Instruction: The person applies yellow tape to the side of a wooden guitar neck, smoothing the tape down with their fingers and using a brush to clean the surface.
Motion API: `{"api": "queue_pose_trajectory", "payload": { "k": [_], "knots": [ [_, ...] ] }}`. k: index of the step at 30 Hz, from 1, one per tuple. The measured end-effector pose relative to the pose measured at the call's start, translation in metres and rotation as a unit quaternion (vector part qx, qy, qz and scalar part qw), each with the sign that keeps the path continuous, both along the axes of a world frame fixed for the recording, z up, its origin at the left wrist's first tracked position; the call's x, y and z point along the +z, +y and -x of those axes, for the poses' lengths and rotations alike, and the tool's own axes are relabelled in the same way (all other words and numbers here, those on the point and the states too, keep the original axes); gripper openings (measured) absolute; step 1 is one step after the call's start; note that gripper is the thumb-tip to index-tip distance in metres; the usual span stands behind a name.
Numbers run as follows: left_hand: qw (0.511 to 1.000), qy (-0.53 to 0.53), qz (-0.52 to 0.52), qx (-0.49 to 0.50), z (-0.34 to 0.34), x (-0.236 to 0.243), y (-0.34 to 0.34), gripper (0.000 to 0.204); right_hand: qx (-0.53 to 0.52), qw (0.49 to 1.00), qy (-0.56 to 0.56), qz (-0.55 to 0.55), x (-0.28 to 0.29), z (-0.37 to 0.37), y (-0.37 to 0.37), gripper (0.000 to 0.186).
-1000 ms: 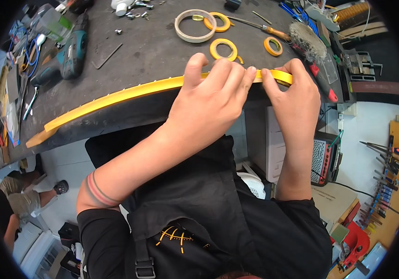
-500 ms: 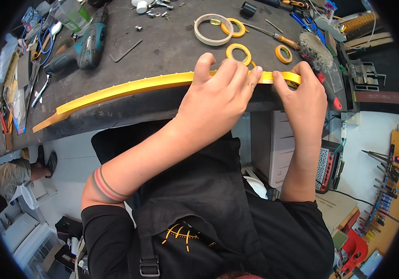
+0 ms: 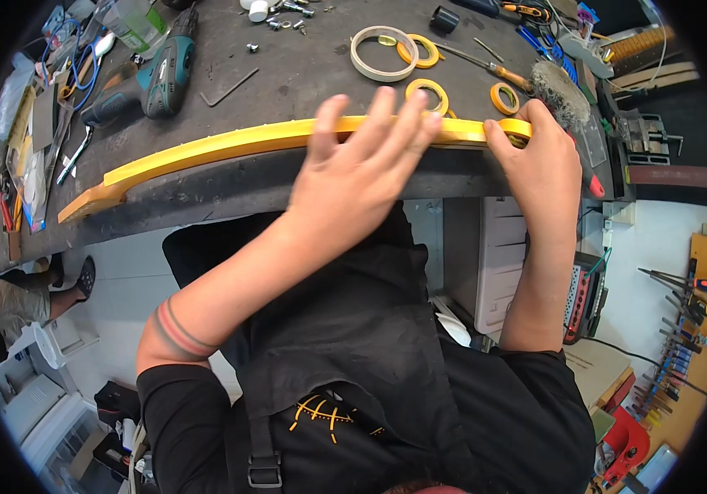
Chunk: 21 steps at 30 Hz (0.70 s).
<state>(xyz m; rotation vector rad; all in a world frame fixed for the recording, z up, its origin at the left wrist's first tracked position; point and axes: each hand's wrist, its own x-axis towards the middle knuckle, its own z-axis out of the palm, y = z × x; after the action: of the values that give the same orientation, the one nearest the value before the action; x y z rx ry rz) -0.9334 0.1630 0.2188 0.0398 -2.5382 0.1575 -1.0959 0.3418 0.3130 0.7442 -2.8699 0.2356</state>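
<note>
A long narrow wooden piece lies along the bench's front edge, its length covered with yellow tape. My left hand is open over the middle of the taped strip, fingers spread and slightly bent, fingertips at or just above its surface. My right hand holds a roll of yellow tape at the strip's right end, thumb along its near side. Behind them lie loose tape rolls, one white and several yellow ones.
The dark bench carries a drill, a hex key, screws, a wire brush and other tools. A rack of hand tools stands at right. Another person's leg shows at lower left, beside white bins.
My left hand has moved left along the strip and spread its fingers. My right hand keeps its hold on the roll. The bench scene has shifted a little in view.
</note>
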Motion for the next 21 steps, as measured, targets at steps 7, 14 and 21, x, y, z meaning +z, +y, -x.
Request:
{"api": "queue_pose_trajectory", "payload": {
  "k": [7,14,21],
  "knots": [
    [1.000,0.011,0.000,-0.004,0.013,-0.007,0.022,0.062,0.022,1.000,0.006,0.011,0.000,0.001,-0.003,0.044],
    [0.996,-0.035,-0.050,0.059,-0.049,-0.001,-0.025,0.082,-0.009,1.000,-0.011,-0.016,0.004,0.000,-0.003,0.047],
    [0.995,0.009,-0.091,0.047,-0.013,-0.013,0.011,0.079,0.015,1.000,0.000,-0.013,0.003,0.003,-0.004,0.046]
  ]
}}
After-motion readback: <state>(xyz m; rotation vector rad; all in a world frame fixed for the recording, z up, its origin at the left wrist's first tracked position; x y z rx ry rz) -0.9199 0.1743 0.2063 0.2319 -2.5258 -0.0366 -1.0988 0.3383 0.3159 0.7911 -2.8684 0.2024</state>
